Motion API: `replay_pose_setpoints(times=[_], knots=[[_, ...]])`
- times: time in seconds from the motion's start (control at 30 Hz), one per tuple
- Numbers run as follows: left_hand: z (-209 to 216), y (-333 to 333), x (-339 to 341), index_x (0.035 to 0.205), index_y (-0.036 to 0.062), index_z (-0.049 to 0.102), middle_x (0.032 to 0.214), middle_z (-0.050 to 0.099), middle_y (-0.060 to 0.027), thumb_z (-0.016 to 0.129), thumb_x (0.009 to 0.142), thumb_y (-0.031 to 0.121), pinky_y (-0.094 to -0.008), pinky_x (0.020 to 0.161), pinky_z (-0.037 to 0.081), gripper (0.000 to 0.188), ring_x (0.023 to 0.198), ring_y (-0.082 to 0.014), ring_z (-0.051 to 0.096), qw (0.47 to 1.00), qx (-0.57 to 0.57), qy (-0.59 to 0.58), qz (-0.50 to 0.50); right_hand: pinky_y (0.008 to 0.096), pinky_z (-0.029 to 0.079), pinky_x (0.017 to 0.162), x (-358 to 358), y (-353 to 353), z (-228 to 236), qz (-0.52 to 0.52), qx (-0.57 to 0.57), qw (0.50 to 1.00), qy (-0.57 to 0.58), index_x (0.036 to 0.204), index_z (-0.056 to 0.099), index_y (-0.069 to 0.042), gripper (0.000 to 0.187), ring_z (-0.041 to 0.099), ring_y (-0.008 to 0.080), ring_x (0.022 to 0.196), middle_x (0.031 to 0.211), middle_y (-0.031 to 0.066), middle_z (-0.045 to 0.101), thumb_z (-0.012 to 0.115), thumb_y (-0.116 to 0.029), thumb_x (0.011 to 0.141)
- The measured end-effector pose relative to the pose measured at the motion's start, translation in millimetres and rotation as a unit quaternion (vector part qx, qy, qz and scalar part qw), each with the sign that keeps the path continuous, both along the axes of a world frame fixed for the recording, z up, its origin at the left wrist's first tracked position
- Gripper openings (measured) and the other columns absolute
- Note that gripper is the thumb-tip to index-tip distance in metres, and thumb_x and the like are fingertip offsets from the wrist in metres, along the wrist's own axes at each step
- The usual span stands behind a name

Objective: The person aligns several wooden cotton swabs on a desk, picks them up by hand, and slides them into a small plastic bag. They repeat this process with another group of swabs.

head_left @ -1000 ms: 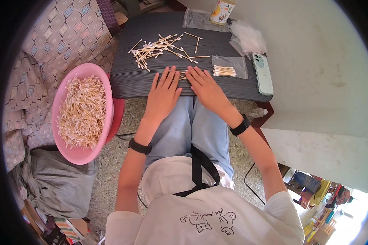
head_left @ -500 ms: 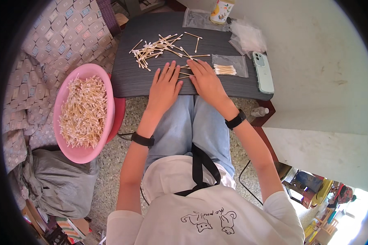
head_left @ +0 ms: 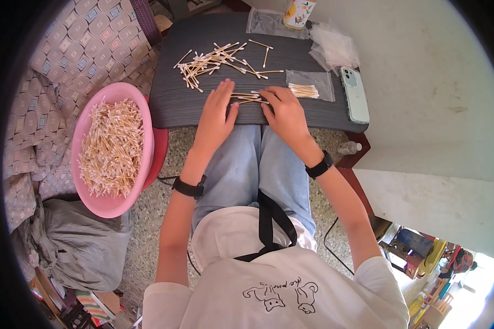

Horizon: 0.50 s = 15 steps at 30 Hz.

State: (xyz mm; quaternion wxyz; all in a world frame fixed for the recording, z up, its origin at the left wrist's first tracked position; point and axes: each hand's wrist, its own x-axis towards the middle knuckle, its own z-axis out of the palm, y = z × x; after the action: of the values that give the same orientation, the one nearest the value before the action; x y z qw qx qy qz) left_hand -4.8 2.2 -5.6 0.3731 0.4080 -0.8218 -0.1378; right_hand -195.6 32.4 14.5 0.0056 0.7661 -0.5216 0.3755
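A small bunch of cotton swabs (head_left: 247, 97) lies on the dark table between my hands, the sticks running roughly left to right. My left hand (head_left: 217, 115) stands at their left ends, fingers stretched and thumb apart. At the right ends is my right hand (head_left: 286, 114), its fingers bent a little and the thumb spread away from them; the fingertips are at the swab tips. Neither hand grips anything. Just beyond lies a loose, crisscrossed pile of cotton swabs (head_left: 211, 61). Right of my right hand, a clear plastic bag (head_left: 325, 86) holds a neat row of swabs (head_left: 303, 90).
A pink basin (head_left: 78, 148) full of cotton swabs stands left of the table (head_left: 175, 112). On the table's right are a pale phone (head_left: 355, 96), thin clear bags (head_left: 335, 49) and a printed container (head_left: 299, 13). A wall (head_left: 422, 82) borders the right side.
My hands have moved apart from above the small bunch to its two ends, uncovering the swabs between them. The swabs now lie closer together. The loose pile looks unchanged.
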Motion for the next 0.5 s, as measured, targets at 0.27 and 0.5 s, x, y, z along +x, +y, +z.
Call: replay_pose_setpoints(times=[0.27,0.5], knots=[[-3.2,-9.4,-4.8,0.134,-0.0024,0.045,0.136,0.05,-0.0203,0.047,0.093,0.005,-0.0449,0.109,0.033,0.042,0.13,-0.0317,0.044,0.999,0.002,-0.039,0.02,0.0391,0.048,0.072,-9.4,-0.2,5.6,-0.005,0.025,0.999,0.033,0.083,0.062,-0.002,0.008,0.056,0.0277,0.081,0.084,0.0091,0.057,0.067,-0.004,0.077],[-4.1,-12.2,-0.1,0.133,-0.0033,0.045,0.132,0.052,-0.021,0.046,0.092,0.002,-0.0436,0.108,0.035,0.041,0.127,-0.0332,0.048,0.999,0.019,0.034,0.011,0.037,0.049,0.071,0.7,-23.5,9.1,0.021,-0.004,0.995,0.094,0.083,0.063,-0.003,0.007,0.056,0.0261,0.08,0.083,0.0078,0.056,0.067,-0.006,0.078]])
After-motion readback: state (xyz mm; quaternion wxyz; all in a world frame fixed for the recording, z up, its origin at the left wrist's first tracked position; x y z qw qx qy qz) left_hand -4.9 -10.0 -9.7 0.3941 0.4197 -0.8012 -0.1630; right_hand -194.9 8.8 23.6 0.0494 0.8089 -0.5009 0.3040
